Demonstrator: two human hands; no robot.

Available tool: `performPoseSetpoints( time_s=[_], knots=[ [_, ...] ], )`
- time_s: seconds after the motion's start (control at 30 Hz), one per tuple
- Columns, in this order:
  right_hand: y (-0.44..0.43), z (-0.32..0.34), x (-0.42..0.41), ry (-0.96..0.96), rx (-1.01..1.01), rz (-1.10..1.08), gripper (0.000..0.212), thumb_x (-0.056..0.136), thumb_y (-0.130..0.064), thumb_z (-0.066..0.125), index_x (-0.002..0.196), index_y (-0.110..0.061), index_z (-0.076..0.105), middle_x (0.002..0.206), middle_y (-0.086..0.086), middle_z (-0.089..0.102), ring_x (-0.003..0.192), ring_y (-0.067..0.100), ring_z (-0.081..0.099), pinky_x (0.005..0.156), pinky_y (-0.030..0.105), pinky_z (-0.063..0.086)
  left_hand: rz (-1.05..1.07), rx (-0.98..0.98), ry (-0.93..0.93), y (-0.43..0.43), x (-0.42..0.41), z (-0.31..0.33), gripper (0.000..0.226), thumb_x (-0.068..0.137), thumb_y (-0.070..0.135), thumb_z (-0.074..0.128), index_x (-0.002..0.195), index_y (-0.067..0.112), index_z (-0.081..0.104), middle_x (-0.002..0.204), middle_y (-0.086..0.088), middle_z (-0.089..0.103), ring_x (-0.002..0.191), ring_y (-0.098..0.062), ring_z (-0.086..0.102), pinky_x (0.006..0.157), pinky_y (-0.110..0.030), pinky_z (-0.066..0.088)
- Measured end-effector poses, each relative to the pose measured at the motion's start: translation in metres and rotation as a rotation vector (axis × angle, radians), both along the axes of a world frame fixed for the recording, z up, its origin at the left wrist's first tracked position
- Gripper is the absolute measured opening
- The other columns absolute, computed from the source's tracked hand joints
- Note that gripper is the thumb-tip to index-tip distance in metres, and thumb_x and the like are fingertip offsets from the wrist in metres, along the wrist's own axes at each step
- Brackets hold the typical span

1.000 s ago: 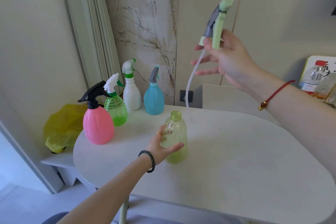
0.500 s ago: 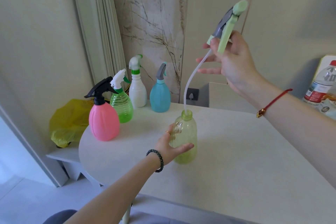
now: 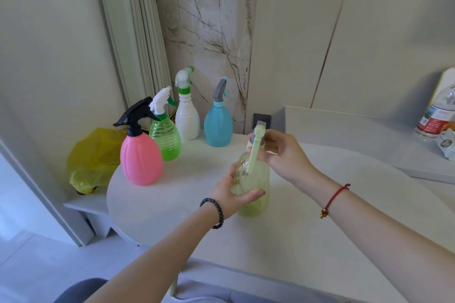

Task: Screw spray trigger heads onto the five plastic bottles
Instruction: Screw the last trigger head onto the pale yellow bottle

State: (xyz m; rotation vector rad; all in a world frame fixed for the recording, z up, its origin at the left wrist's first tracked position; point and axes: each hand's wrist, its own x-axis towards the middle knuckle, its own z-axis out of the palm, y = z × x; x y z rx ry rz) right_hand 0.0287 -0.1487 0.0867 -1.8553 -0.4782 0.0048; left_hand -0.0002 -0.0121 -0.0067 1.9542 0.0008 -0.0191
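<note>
While my left hand [image 3: 230, 195] wraps the pale yellow-green bottle [image 3: 256, 187] upright on the white tabletop [image 3: 320, 241], fingers curled round its belly and thumb across the front, my right hand [image 3: 283, 152] sits at the neck, fingers pinching the green-and-grey trigger head [image 3: 256, 147]. Its lever hangs down over the bottle's shoulder. Whether the collar is threaded on, I cannot tell. Toward the far left edge stand four capped bottles: pink [image 3: 141, 155] with black head, clear green [image 3: 165, 140] just behind it, white [image 3: 187, 115], blue [image 3: 218, 123].
</note>
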Motion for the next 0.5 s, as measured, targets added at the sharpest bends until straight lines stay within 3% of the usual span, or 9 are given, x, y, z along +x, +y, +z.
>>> performPoseSetpoints(
  time_s=[0.13,0.27,0.4,0.5],
  knots=[
    [0.002,-0.004,-0.002,-0.073,-0.026,-0.090,0.017,0.068,-0.019,0.075,0.074,-0.029,0.062,0.083,-0.009,0.069,0.086,0.009,0.065,0.083,0.027,0.050,0.013,0.008,0.008,0.000,0.000,-0.002,0.080,0.062,0.051,0.072,0.128,0.029,0.033,0.125,0.007,0.050,0.120,-0.013,0.044,0.101,-0.032,0.039],
    [0.010,-0.012,-0.005,-0.103,0.045,-0.226,0.022,0.062,-0.017,0.077,0.076,-0.014,0.061,0.084,0.005,0.070,0.084,0.019,0.066,0.078,0.030,0.052,-0.011,0.004,0.013,0.001,0.000,-0.002,0.087,0.058,0.055,0.072,0.129,0.034,0.028,0.130,0.004,0.048,0.123,-0.014,0.042,0.101,-0.032,0.038],
    [0.023,-0.018,-0.010,-0.127,0.126,-0.340,0.029,0.063,-0.017,0.076,0.080,-0.006,0.055,0.074,-0.001,0.062,0.068,0.006,0.057,0.060,0.010,0.043,-0.035,0.017,0.057,0.002,-0.002,0.002,0.114,0.047,0.063,0.067,0.140,0.028,0.011,0.140,0.004,0.036,0.131,-0.014,0.032,0.106,-0.032,0.030],
    [0.026,-0.021,-0.013,-0.130,0.165,-0.357,0.031,0.064,-0.020,0.078,0.078,-0.011,0.052,0.075,-0.003,0.060,0.071,0.010,0.058,0.062,0.013,0.044,-0.120,0.079,-0.021,0.015,-0.006,0.014,0.098,0.059,0.052,0.068,0.136,0.039,0.009,0.145,0.005,0.031,0.135,-0.013,0.027,0.104,-0.029,0.024]
  ],
)
